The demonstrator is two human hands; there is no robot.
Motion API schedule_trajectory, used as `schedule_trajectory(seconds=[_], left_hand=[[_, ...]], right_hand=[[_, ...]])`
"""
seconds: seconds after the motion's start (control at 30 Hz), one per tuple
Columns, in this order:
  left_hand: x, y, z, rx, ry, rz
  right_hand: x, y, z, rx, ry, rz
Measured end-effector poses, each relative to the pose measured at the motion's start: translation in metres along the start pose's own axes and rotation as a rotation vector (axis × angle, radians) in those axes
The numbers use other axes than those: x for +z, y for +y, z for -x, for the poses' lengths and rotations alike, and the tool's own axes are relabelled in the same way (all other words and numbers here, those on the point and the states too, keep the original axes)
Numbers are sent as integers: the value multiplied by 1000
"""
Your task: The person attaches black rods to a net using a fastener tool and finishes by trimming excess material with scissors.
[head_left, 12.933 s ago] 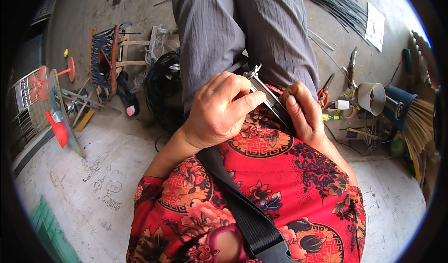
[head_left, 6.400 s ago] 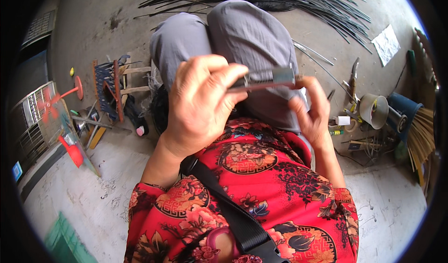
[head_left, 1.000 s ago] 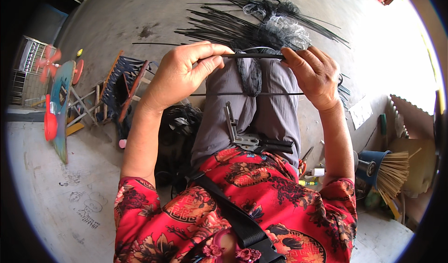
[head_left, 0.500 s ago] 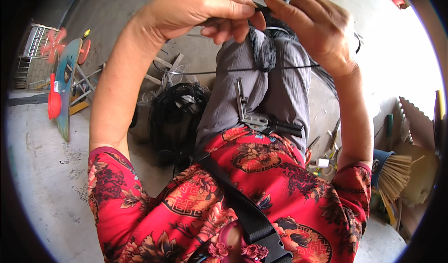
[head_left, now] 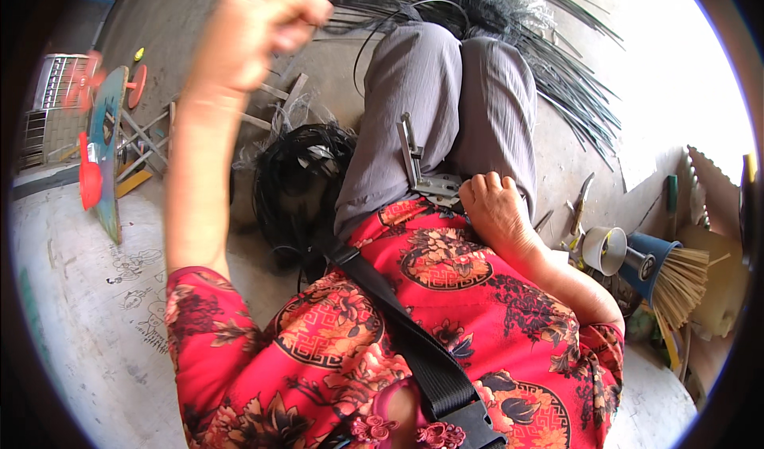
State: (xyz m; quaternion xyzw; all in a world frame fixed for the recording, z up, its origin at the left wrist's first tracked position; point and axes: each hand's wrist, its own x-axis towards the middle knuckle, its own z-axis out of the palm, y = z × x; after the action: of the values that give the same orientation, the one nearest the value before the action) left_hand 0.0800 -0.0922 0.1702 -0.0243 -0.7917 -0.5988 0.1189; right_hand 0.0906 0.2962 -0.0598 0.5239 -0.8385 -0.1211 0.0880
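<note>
My left hand (head_left: pixel 270 27) is raised at the upper left, blurred by motion, its fingers curled together. From its fingertips a thin black strand (head_left: pixel 366 21) runs right toward my knees, where a black loop (head_left: pixel 356 71) curves beside the left knee. On my lap lies a metal hand tool (head_left: pixel 438 186) with a slim upright bar pointing away from me. My right hand (head_left: pixel 497 214) is closed over the end where its black handle lies, hiding that handle.
Long black strips (head_left: pixel 577 103) and crumpled clear film (head_left: pixel 509 11) lie beyond my knees. A heap of black coils (head_left: pixel 294 194) sits left of my legs. At right are a white cup-shaped container (head_left: pixel 605 250), a blue bucket (head_left: pixel 641 270) and thin sticks (head_left: pixel 680 278).
My hands, together on a black strip above my knees before, have parted. The left moved left with the strand; the right came down to the tool on my lap. Dark netting left my thighs.
</note>
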Motion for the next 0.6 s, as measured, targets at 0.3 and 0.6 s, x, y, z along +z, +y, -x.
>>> schedule_trajectory(seconds=[0.3,0.6], left_hand=[[64,-103,5,-259,0,287],[85,-77,27,-180,1,360]], right_hand=[[-68,69,11,-107,275,-861],[-63,90,-4,302,599,-2033]])
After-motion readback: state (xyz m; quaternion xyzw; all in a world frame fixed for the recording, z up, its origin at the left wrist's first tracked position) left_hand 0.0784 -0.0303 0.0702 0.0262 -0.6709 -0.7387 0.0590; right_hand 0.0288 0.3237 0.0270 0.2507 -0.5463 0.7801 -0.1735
